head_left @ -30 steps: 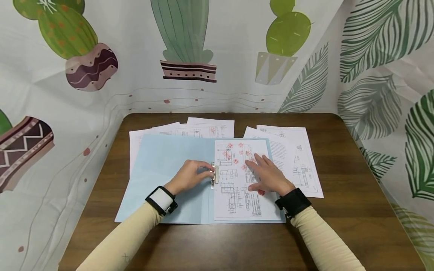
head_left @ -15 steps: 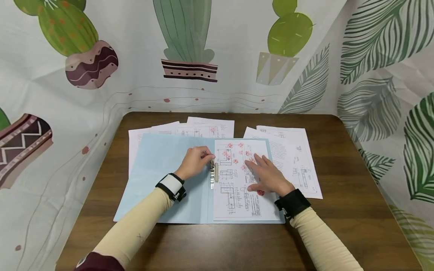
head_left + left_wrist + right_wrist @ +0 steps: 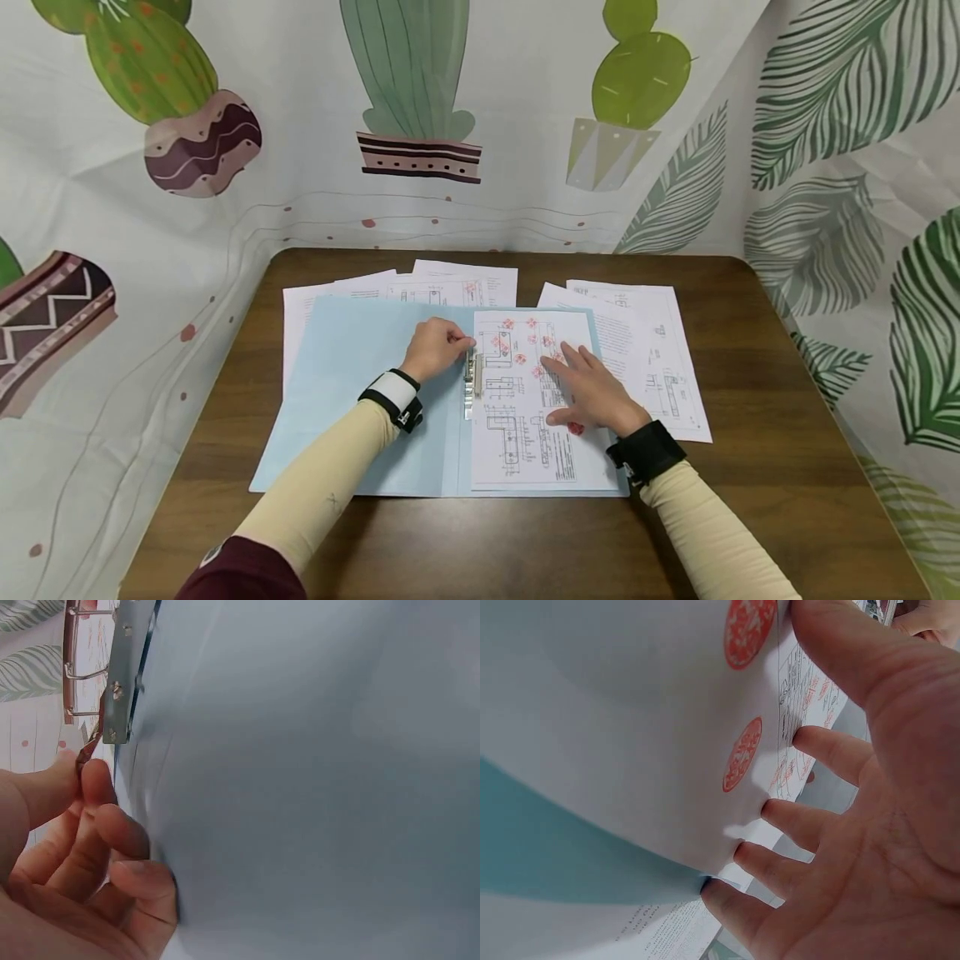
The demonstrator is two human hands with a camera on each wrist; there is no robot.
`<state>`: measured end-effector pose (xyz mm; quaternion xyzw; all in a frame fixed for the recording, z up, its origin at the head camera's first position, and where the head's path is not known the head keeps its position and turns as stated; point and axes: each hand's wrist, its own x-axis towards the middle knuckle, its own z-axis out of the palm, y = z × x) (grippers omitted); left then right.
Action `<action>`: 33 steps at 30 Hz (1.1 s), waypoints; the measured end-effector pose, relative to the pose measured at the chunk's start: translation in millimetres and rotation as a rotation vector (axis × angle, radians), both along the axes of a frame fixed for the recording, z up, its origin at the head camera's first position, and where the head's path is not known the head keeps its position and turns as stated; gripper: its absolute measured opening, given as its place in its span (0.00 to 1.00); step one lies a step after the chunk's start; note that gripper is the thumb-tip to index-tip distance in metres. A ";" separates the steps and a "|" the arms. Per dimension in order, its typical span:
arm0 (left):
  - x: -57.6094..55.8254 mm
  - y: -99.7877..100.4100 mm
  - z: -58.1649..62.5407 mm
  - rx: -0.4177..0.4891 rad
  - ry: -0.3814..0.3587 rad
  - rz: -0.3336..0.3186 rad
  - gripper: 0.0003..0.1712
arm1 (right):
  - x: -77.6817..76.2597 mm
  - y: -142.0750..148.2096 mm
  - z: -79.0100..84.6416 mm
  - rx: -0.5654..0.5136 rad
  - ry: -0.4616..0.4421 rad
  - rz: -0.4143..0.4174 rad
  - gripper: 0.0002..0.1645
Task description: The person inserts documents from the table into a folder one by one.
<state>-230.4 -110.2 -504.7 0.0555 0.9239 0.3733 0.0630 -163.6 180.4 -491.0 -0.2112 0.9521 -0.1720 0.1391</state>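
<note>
A light blue folder (image 3: 352,350) lies spread open on the table. A metal lever-arch clip (image 3: 470,393) is fixed near its fold. My left hand (image 3: 433,348) is at the far end of the clip, its thumb and index finger pinching a small metal lever (image 3: 89,747). In the left wrist view the clip's prongs stand beside its metal base plate (image 3: 120,690). A printed drawing sheet (image 3: 517,467) with red stamps lies on the folder's right half. On that sheet rests my right hand (image 3: 594,393), fingers spread, fingertips touching the paper.
Loose printed sheets (image 3: 495,287) stick out behind the folder at the left and middle. More sheets (image 3: 675,367) lie to the right, partly beneath the folder's edge. The wooden table (image 3: 780,450) meets a cactus-patterned cloth (image 3: 525,100) at the back.
My left hand has moved away from me along the clip, from its middle to its far end, uncovering the metal base. The right hand stays on the sheet.
</note>
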 end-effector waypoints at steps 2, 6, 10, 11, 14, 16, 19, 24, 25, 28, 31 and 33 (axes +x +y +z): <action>-1.5 1.7 0.3 -0.021 -0.027 0.005 0.11 | 0.1 -0.4 0.2 0.001 -0.002 -0.003 0.59; -3.1 4.5 0.7 -0.067 -0.056 0.016 0.12 | 1.0 -1.1 1.8 0.001 0.003 0.000 0.59; -3.0 6.3 1.2 -0.106 -0.059 0.021 0.13 | 1.8 -1.1 2.6 -0.002 0.012 0.005 0.59; -2.8 6.5 1.2 -0.112 -0.058 0.023 0.13 | 1.8 -1.0 2.5 -0.002 0.017 0.008 0.58; -2.0 7.0 1.2 -0.122 -0.058 0.030 0.13 | 2.0 -1.2 2.8 -0.003 0.017 0.007 0.58; -1.2 7.3 1.3 -0.125 -0.058 0.031 0.13 | 2.2 -1.2 3.2 -0.004 0.017 0.007 0.57; 0.6 7.8 1.4 -0.132 -0.051 0.033 0.13 | 2.5 -1.2 3.3 -0.004 0.016 0.005 0.57; 8.8 7.6 2.8 -0.143 0.017 0.007 0.13 | 2.6 -0.7 2.9 -0.002 0.012 0.002 0.58; 11.9 6.7 3.6 -0.147 0.045 -0.005 0.13 | 2.5 -0.5 2.8 -0.001 0.010 0.003 0.58; 26.0 1.4 7.1 -0.190 0.150 -0.047 0.17 | 1.9 -0.1 2.2 0.005 0.006 0.007 0.58; 45.1 -8.4 11.7 -0.258 0.189 -0.102 0.32 | 1.3 -0.3 0.5 0.011 -0.001 0.006 0.59; 58.5 -15.5 12.8 -0.303 0.155 -0.138 0.46 | 1.3 -0.1 0.5 0.012 -0.006 0.002 0.60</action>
